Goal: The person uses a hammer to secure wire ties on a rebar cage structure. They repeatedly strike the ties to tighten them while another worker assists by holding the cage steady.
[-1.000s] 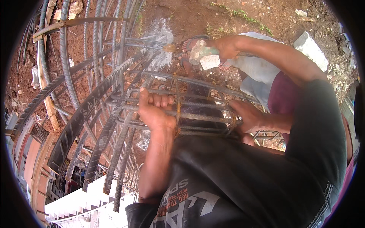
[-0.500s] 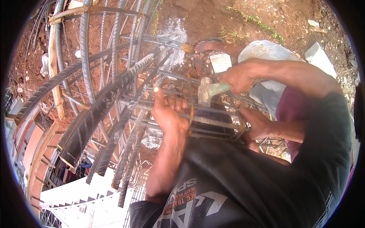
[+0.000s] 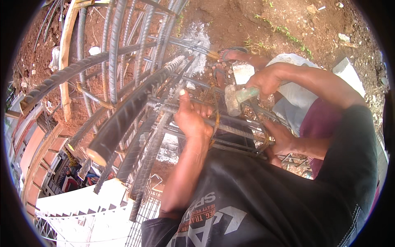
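My left hand (image 3: 192, 119) is closed round a ribbed steel rebar (image 3: 169, 108), its thumb pointing up along the bars. That bar belongs to a narrow rebar cage (image 3: 236, 131) bound with rusty stirrups. In my right hand (image 3: 265, 80) is a hammer (image 3: 233, 102) with a greenish handle and a blocky metal head. The hammer head hangs just above the cage, to the right of my left hand; whether it touches a bar I cannot tell. A co-worker's hand (image 3: 279, 138) grips the cage's right end, its fingers partly hidden.
Thick upright rebars (image 3: 105, 146) crowd the left side, their cut ends toward me. A wooden strip (image 3: 66, 61) stands among them. The co-worker's sandalled foot (image 3: 234, 53) and a pale block (image 3: 243, 74) are on the reddish soil beyond. White rubble (image 3: 349, 76) lies at right.
The view has shifted, so the hands, hammer and cage appear slightly farther right. Both my hands keep their grips, and the co-worker's hand stays on the cage.
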`<state>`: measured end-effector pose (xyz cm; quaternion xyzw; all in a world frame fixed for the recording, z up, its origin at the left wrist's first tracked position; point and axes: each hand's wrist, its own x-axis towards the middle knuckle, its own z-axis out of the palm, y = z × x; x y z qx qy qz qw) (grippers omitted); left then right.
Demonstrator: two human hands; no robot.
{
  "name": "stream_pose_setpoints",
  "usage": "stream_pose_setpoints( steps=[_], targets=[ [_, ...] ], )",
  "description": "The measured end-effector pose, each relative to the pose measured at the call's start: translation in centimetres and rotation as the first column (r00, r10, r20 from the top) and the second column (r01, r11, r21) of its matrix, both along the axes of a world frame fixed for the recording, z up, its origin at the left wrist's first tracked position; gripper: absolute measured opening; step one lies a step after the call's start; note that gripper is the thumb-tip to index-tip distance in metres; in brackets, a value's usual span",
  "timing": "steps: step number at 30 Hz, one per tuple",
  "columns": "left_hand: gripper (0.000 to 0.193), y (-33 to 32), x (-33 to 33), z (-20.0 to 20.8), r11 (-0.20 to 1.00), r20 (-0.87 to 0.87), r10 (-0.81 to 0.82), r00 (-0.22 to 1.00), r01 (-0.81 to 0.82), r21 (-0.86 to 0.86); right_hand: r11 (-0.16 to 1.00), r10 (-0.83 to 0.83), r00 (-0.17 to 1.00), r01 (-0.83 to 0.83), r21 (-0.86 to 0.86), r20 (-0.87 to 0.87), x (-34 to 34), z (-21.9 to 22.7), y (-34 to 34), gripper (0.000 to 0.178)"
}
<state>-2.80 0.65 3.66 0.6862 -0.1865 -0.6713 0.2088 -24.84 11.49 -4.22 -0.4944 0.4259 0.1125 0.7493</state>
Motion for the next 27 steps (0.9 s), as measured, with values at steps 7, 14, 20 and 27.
stream_pose_setpoints(
  steps=[7,14,20,27],
  targets=[
    [0.047,0.3,-0.1,0.2,0.999,-0.003,0.041,0.999,-0.041,-0.022,0.946,-0.318,0.948,0.318,-0.062,0.003,-0.2,2.3,0.6,0.043],
    [0.04,0.3,-0.5,0.0,0.999,-0.017,-0.043,0.999,0.043,0.004,0.975,-0.217,0.96,0.204,-0.086,-0.177,-0.9,1.6,-1.2,0.046],
    [0.038,0.3,-0.2,-0.9,0.998,-0.09,-0.038,0.995,0.042,0.044,0.94,-0.267,0.815,0.103,-0.325,-0.514,-2.4,0.1,-2.5,0.049],
    [0.033,0.0,0.6,-1.0,0.982,-0.195,-0.168,0.966,0.182,0.056,0.891,-0.453,0.64,0.304,-0.336,-0.621,-2.3,1.8,-2.6,0.037]
  ],
)
